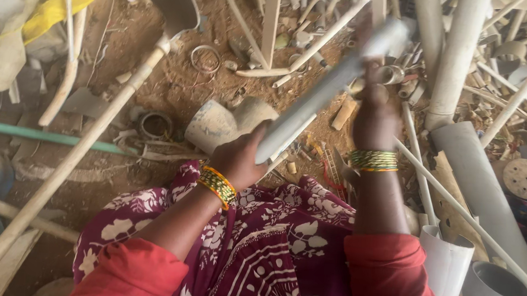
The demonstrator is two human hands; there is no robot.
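Left hand (241, 159) wrapped tight round the low end of a grey pipe (326, 90) — fingers curled shut on it, just above the maroon floral cloth (275, 241) over the lap. The pipe slants up to the right, blurred. Right hand (374, 115) fisted on its upper stretch. Bare dirt (159, 42) upper left — loose pipes (461, 57) crowd the right edge.

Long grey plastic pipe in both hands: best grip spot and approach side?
Grip the long grey plastic pipe near both ends, as the left hand and right hand do now. It lies slanted, low at the near end and rising away, so probably come from below, fingers wrapping the round shaft.
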